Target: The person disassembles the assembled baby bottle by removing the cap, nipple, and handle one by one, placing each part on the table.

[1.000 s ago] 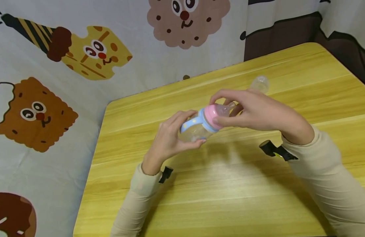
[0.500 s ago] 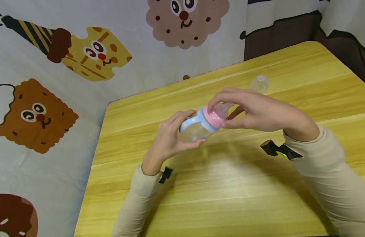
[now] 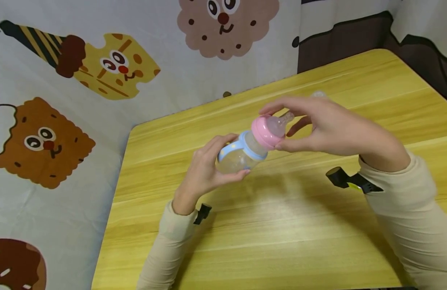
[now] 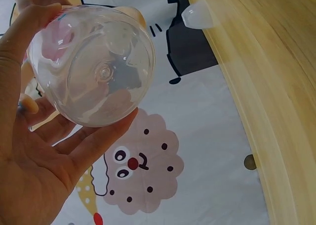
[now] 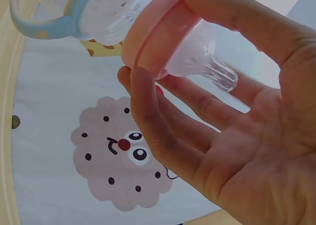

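Note:
My left hand (image 3: 205, 167) grips a clear baby bottle (image 3: 232, 162), tilted above the table, with a light blue collar and handle (image 5: 52, 27). In the left wrist view the round bottom of the bottle (image 4: 103, 74) faces the camera. Between thumb and fingers, my right hand (image 3: 328, 127) pinches a pink ring (image 3: 264, 132) with a clear nipple (image 3: 281, 123) in it. The ring stands off the blue collar and the clear neck shows between them. In the right wrist view the ring (image 5: 160, 32) sits at the mouth of the bottle; whether they touch I cannot tell.
A clear dome-shaped cap (image 4: 197, 15) stands on the wooden table (image 3: 281, 241) behind my right hand, mostly hidden in the head view. A curtain (image 3: 194, 80) with cartoon food prints hangs along the table's far and left edges.
The pink ring with its nipple has come up off the blue collar, baring the bottle's neck. My right hand has moved up and right with it; my left hand has stayed nearly still.

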{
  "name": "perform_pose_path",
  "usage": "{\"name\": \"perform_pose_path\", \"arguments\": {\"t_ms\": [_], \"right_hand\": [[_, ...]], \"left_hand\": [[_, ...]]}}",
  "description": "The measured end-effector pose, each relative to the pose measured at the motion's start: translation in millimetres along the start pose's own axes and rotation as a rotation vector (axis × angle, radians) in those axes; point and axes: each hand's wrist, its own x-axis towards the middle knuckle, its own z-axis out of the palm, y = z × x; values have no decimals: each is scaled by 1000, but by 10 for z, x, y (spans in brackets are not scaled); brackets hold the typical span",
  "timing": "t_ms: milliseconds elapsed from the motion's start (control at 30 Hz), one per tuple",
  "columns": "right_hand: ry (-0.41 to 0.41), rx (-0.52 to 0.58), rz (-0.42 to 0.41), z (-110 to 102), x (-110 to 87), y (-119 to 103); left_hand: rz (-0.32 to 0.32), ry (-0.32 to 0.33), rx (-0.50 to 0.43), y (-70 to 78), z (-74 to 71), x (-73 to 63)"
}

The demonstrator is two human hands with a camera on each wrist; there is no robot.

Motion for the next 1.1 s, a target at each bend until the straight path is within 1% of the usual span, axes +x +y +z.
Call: {"name": "perform_pose_path", "arguments": {"t_ms": [133, 300, 400, 567, 733, 833, 900, 967, 1033, 1100], "right_hand": [[51, -28, -27, -21, 12, 5], [102, -33, -46, -37, 2, 14], [128, -48, -87, -43, -7, 11], [188, -109, -242, -52, 0, -9], [233, -178, -361, -66, -14, -1], [263, -200, -475, -60, -6, 65], [306, -224, -572, -43, 12, 162], [368, -275, -637, -19, 35, 260], [452, -348, -675, 8, 52, 310], [532, -446, -686, 25, 62, 308]], "left_hand": [[4, 4, 5, -18, 2, -1], [2, 2, 8, -38, 3, -8], [1, 4, 11, -47, 6, -14], [-9, 3, 18, -52, 1, -20], [-29, -8, 20, -48, -8, -17], [-37, -8, 22, -57, -7, -15], [-40, -4, 27, -63, -7, -14], [-42, 1, 32, -68, -8, -12], [-42, 6, 35, -66, -12, -10], [-40, 13, 38, -64, -18, -4]]}}
